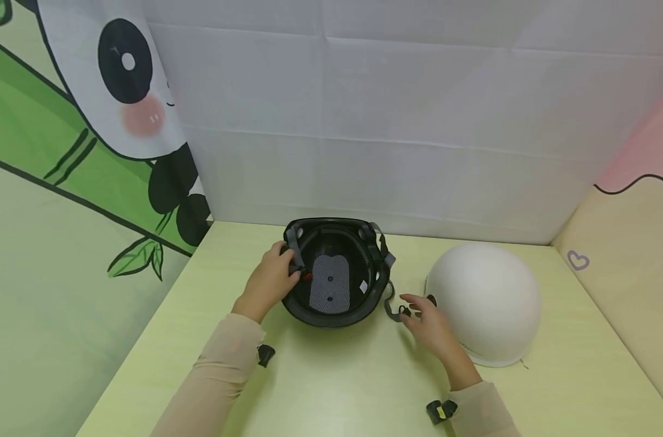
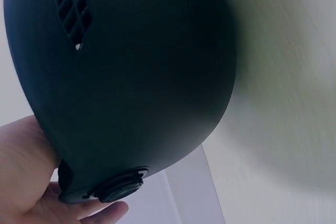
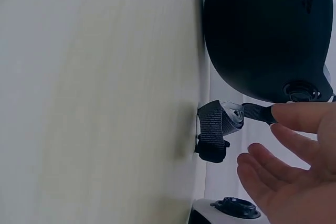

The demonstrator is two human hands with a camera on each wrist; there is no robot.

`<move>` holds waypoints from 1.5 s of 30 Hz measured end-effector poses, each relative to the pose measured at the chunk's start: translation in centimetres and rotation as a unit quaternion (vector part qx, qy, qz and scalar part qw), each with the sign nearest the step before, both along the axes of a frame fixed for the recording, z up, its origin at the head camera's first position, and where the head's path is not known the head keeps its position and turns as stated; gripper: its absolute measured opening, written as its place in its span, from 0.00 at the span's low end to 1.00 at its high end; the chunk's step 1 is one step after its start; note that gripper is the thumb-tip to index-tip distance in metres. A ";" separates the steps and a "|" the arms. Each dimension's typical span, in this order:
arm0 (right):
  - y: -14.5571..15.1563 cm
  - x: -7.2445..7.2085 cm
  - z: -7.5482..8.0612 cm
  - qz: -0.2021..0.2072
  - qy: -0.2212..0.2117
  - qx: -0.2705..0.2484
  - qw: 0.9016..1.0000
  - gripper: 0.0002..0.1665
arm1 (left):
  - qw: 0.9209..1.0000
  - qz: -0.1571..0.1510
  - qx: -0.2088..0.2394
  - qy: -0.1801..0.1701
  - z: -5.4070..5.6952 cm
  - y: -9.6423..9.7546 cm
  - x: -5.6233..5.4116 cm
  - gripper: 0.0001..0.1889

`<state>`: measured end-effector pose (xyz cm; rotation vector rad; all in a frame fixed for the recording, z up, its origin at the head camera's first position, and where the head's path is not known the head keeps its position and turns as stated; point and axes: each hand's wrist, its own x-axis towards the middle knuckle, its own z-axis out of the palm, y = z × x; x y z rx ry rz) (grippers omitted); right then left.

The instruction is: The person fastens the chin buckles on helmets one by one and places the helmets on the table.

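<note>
A black helmet (image 1: 320, 318) is turned over, its hollow side with the grey padding (image 1: 329, 282) facing up toward me. My left hand (image 1: 270, 279) grips its left rim, the thumb beside a grey strap and a small red piece (image 1: 308, 276). In the left wrist view, fingers curl at the rim near a round black fitting (image 2: 121, 186). Down from the helmet's right side runs a chin strap (image 3: 211, 124), its black buckle (image 3: 212, 151) low by the tabletop. My right hand (image 1: 432, 325) reaches beside it with spread fingers, the fingertips overlapping the strap.
A white helmet (image 1: 484, 300) stands dome up to the right, just beyond my right hand. Behind the pale yellow table (image 1: 331, 388) hangs a white cloth (image 1: 386, 121). Printed panels flank the table on both sides.
</note>
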<state>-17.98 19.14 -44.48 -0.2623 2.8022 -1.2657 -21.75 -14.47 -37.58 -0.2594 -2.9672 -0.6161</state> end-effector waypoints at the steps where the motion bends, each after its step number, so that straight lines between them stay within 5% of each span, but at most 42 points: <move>1: 0.0 0.0 0.0 -0.001 -0.001 0.003 1.000 0.26 | 1.000 0.002 -0.002 0.001 0.0 0.1 -0.1 0.16; 12: -0.1 0.0 0.1 0.004 -0.013 0.010 1.000 0.27 | 0.999 0.019 -0.021 0.019 -0.7 0.4 -0.3 0.11; 24: 0.3 0.0 -0.6 0.023 -0.041 0.058 0.997 0.28 | 0.999 0.018 0.011 0.042 -1.2 0.6 0.0 0.06; 38: 0.2 -0.7 -1.0 0.036 -0.044 0.071 0.996 0.28 | 0.986 -0.022 0.017 0.164 -1.1 0.4 -0.2 0.06; 45: 0.3 -0.9 -0.9 0.043 -0.046 0.073 0.995 0.28 | 0.990 -0.016 0.051 0.131 -0.3 0.6 -0.1 0.05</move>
